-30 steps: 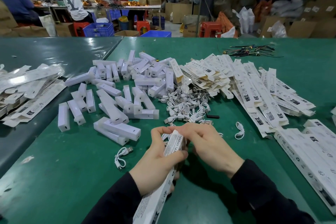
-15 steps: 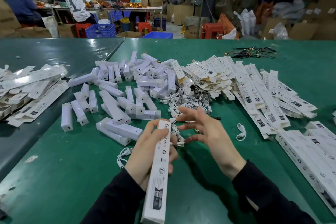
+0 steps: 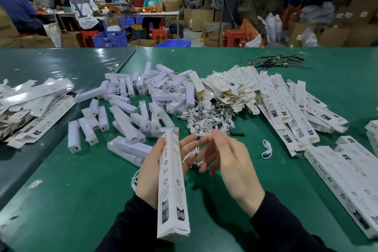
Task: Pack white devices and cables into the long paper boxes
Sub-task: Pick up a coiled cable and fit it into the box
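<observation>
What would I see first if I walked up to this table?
Probably the long white box that the left hand holds upright, close to the camera. Behind it lies a heap of white devices mid-table, with a tangle of little white cables beside it and flat boxes spread to the right.

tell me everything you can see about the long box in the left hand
The long paper box is a slim white carton with black printed marks, including CE and RoHS, and small label panels near its near end. It looks like thin card. The left hand grips its far half, holding it above the green table, lengthwise toward the camera.
</observation>
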The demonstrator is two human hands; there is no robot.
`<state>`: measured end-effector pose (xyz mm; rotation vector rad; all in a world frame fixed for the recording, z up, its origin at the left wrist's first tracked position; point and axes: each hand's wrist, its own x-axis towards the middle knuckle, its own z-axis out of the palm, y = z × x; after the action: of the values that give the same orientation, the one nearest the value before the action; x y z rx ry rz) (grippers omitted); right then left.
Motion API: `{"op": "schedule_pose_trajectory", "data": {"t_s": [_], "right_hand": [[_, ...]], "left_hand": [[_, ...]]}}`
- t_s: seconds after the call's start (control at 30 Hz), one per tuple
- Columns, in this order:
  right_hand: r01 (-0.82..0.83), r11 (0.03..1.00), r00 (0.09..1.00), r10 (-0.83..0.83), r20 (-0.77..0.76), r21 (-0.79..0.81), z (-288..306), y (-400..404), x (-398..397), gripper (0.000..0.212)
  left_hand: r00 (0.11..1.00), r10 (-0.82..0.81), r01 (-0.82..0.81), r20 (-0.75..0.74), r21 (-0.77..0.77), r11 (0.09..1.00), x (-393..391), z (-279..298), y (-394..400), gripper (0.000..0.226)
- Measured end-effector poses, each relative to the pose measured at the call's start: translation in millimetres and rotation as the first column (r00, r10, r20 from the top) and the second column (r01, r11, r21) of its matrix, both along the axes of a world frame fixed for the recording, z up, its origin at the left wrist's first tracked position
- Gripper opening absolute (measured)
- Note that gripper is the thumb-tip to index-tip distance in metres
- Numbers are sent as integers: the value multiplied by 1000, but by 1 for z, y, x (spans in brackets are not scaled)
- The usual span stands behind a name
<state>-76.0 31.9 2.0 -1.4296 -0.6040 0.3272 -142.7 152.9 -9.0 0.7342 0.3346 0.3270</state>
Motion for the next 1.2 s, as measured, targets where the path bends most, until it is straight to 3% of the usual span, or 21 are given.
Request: {"op": "schedule_pose_trajectory", "data": {"t_s": [0.13, 0.23, 0.3, 0.47, 0.57, 0.67, 0.73, 0.8, 0.9, 0.97, 1.03, 1.1, 1.2], "right_hand": [[-39, 992, 947, 75, 313, -120, 5, -15, -20, 31], [-174, 929, 773, 334, 539, -327, 5, -23, -31, 84], [-184, 905, 707, 393, 588, -384, 3, -24, -33, 91], [-278, 921, 760, 385, 524, -272, 4, -23, -36, 52], [-384, 900, 825, 435, 361, -206, 6, -27, -32, 44], [-396, 918, 912, 394, 115, -9, 10, -37, -24, 45], [-336, 940, 940, 338, -35, 50, 14, -46, -23, 46], [-254, 963, 967, 252, -29, -90, 16, -56, -25, 42], [-89, 958, 990, 115, 83, -274, 12, -74, -25, 34], [175, 937, 952, -82, 295, -304, 15, -91, -17, 36], [481, 839, 826, -337, 452, -253, 21, -113, -5, 34], [661, 707, 708, -479, 519, -250, 17, -141, 10, 31], [690, 556, 719, -455, 525, -463, -6, -183, 24, 27]], "left_hand": [[997, 68, -72, -31, -130, 989, -3, 4, 1, 48], [998, 23, -35, -57, -216, 976, -6, 7, 5, 48], [998, 1, -17, -66, -236, 972, -8, 10, 2, 47], [997, 9, -26, -79, -211, 977, -10, 8, -4, 50], [997, 10, -27, -73, -237, 971, -10, 5, -5, 51], [994, 48, -67, -97, -200, 978, -9, 2, -2, 54], [984, 159, -167, -78, -116, 979, -7, 2, -2, 57], [972, 233, -234, -38, -28, 972, -5, 2, -4, 47], [978, 209, -209, 1, 51, 977, -3, 1, -8, 34], [988, 155, -152, -28, 85, 985, -3, 1, -8, 38], [992, 107, -100, -60, 115, 988, -5, 0, -6, 34], [992, 95, -83, -80, 138, 987, -7, 1, -5, 30], [988, 120, -104, -95, 160, 982, -7, 2, -3, 24]]}}
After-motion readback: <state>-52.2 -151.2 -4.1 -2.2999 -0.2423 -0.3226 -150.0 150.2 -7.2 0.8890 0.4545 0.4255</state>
